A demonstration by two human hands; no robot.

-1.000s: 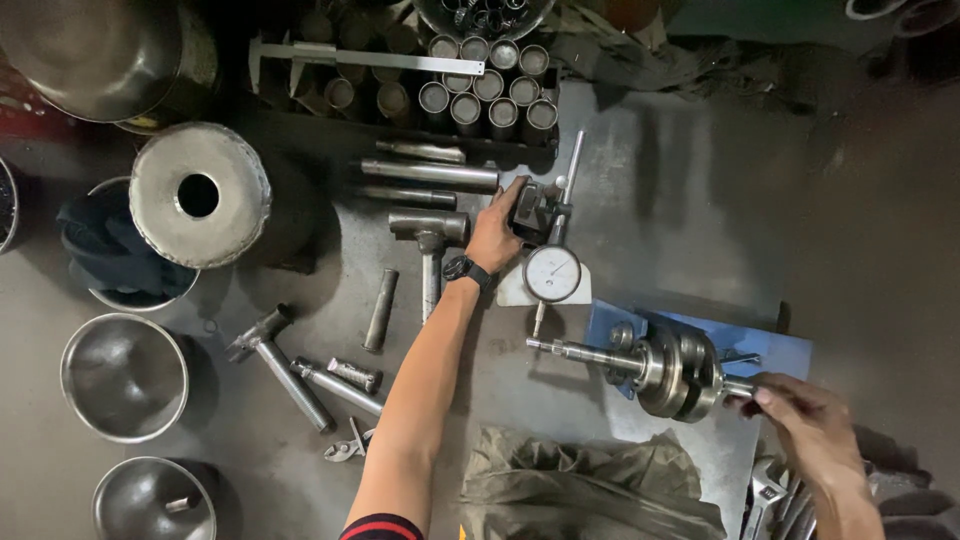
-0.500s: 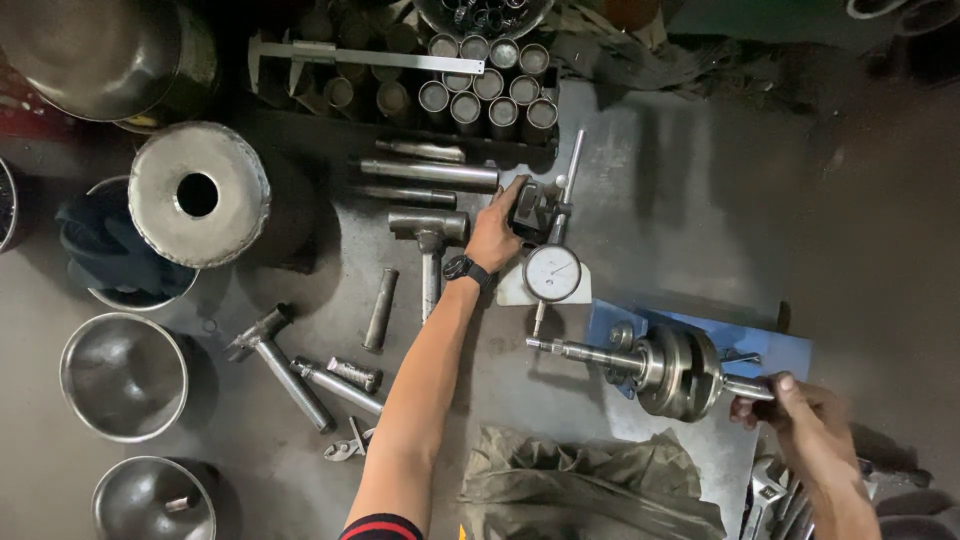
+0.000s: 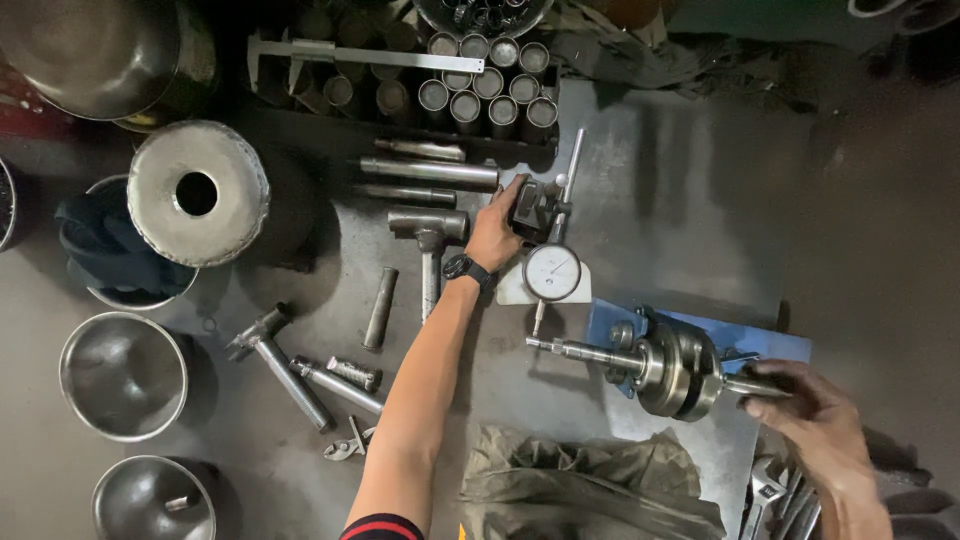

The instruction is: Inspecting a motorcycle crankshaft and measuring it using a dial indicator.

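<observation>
My left hand (image 3: 497,230), with a black watch on its wrist, grips the dark base block (image 3: 527,207) of a dial indicator stand. The round white dial gauge (image 3: 553,272) hangs just right of that hand, its thin probe pointing down toward the crankshaft. A steel crankshaft (image 3: 668,368) lies across a blue stand (image 3: 770,345), its long shaft pointing left. My right hand (image 3: 812,420) holds the crankshaft's right shaft end with the fingertips.
A hammer (image 3: 430,245), steel rods and pins (image 3: 378,308) lie left of my arm. Metal bowls (image 3: 122,375) and a round drum with a hole (image 3: 197,193) stand at the left. Cylinders (image 3: 488,85) and a caliper (image 3: 365,55) sit at the back; wrenches (image 3: 775,495) and a rag (image 3: 580,490) lie in front.
My right hand has shifted slightly on the crankshaft's right end. My left hand stays on the indicator base.
</observation>
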